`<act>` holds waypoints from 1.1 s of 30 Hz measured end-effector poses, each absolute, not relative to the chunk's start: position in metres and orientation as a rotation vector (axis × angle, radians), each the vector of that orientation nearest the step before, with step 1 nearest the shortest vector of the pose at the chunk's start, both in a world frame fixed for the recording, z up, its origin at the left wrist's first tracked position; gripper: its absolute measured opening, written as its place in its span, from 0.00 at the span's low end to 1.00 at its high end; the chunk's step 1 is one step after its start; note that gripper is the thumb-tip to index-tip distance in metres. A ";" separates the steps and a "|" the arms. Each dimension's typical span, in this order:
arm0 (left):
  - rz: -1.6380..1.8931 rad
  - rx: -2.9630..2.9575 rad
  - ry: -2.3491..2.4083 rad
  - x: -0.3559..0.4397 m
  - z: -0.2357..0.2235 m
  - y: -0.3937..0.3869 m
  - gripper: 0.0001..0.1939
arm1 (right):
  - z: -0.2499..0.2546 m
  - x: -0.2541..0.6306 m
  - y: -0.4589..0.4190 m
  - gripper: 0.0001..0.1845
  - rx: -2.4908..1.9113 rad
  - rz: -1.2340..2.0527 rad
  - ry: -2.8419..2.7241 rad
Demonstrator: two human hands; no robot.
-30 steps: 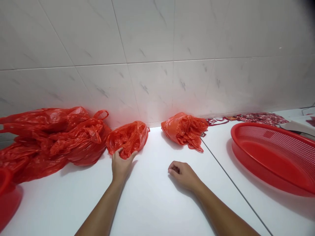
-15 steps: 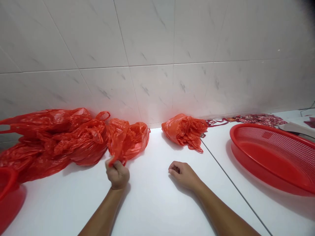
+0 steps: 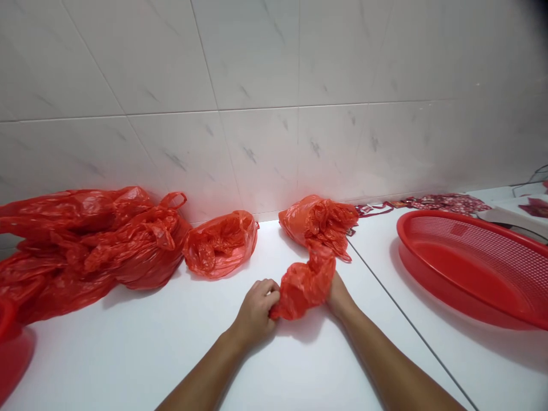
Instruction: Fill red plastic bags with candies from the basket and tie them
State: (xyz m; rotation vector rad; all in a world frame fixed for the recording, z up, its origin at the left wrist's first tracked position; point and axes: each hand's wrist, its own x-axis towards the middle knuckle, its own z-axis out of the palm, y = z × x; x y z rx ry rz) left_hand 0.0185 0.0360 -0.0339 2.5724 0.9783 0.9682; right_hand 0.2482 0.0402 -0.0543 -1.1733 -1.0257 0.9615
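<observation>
A crumpled red plastic bag (image 3: 303, 288) is stretched between my two hands, just above the white counter. My left hand (image 3: 256, 311) is closed around its lower left end. My right hand (image 3: 339, 297) holds the other side, its fingers hidden behind the plastic. Behind them, a bundle of orange-red plastic bags (image 3: 319, 225) lies against the wall, touching the top of the held bag. To the left sits a rounder red bag (image 3: 221, 244) stuffed with crumpled plastic. Farther left is a large heap of red plastic bags (image 3: 94, 242).
A red oval basket with a mesh side (image 3: 466, 262) stands on the counter (image 3: 128, 357) at right. A red plastic container (image 3: 12, 362) is cut off at the lower left. Red printed packets and strips (image 3: 445, 203) lie along the tiled wall (image 3: 257, 114).
My left hand has pulled a red bag from the stuffed bag and moved right. My right hand, earlier closed on nothing, now holds that bag too.
</observation>
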 end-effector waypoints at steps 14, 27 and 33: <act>1.199 1.650 1.524 0.013 -0.039 0.049 0.15 | -0.052 0.252 0.033 0.24 -1.175 1.094 -1.182; 1.674 2.143 1.652 -0.001 -0.027 0.046 0.19 | -0.061 0.264 0.042 0.10 -1.462 0.850 -1.096; 1.237 2.839 0.675 0.033 -0.048 0.014 0.20 | -0.058 0.261 0.040 0.10 -1.433 0.880 -1.123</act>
